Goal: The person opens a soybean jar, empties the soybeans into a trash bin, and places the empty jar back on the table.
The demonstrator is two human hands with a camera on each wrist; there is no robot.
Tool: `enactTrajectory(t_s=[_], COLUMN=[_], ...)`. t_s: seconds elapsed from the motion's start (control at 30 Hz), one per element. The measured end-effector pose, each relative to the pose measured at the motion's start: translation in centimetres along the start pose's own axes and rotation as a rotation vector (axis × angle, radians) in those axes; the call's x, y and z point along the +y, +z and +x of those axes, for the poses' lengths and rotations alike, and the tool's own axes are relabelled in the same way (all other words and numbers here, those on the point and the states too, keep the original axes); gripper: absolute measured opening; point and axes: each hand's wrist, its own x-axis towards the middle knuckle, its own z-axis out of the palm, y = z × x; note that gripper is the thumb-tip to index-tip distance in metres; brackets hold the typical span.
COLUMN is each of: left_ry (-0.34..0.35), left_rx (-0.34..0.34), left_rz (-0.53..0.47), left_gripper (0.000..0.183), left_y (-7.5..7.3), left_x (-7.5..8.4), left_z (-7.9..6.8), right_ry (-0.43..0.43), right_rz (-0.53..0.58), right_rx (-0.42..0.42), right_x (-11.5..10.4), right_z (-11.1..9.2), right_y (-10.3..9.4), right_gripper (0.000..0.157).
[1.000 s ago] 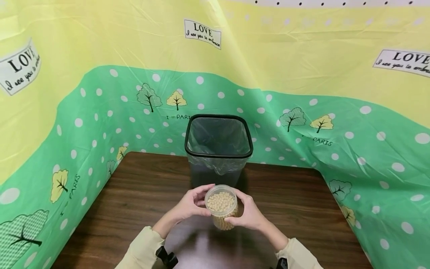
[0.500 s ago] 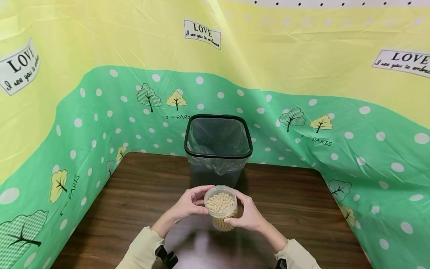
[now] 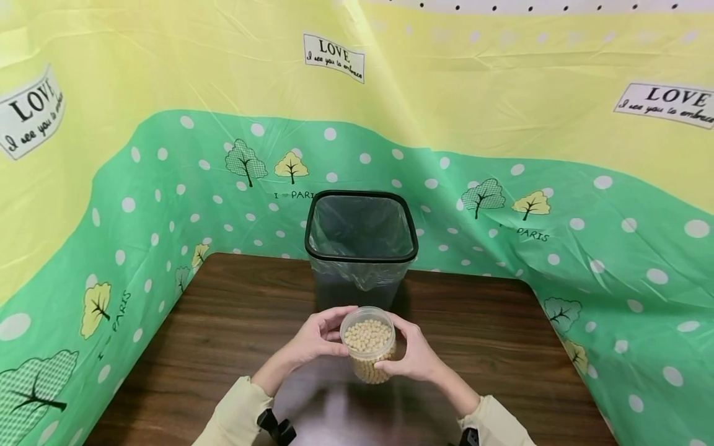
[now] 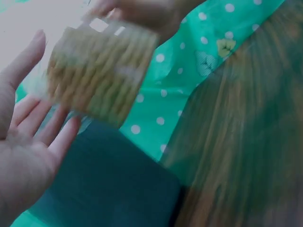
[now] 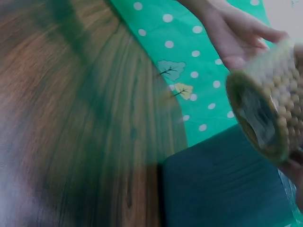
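A clear plastic jar (image 3: 369, 350) filled with small round beige pieces that look like chickpeas is held over the table, its top facing up toward me in the head view. My right hand (image 3: 415, 354) grips its right side, thumb across the front. At the upper left rim is my left hand (image 3: 318, 337), its thumb near the front and its fingers reaching behind. In the left wrist view, that hand's spread fingers (image 4: 35, 118) lie at the clear top end. The jar's bottom (image 5: 258, 113) shows in the right wrist view.
Just beyond the jar, a dark bin (image 3: 359, 279) with a black rim and clear plastic liner stands on the brown wooden table (image 3: 251, 297). A printed green and yellow cloth (image 3: 491, 124) hangs around the back and sides.
Both hands keep the jar in nearly the same spot. The whole head view has shifted very slightly.
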Motion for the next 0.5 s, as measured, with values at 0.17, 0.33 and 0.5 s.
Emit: enactTrajectory(t_s=[0.17,0.33,0.5], left_ry=[-0.03,-0.029,-0.062], left_rx=[0.112,0.02,0.027], left_rz=[0.025,-0.026,-0.003], left_gripper=[0.073,0.075,0.078], left_y=[0.8,0.1,0.3], left_x=[0.0,0.1,0.3], left_z=[-0.2,-0.1,-0.3], right_ry=[0.003,-0.002,-0.01], right_rz=[-0.121,0.017,-0.027], right_rx=[0.11,0.01,0.04], right_x=[-0.2,0.8,1.4], right_z=[0.0,-0.3,-0.6], right_y=[0.5,0.3,0.8], right_gripper=[0.077,0.074,0.077])
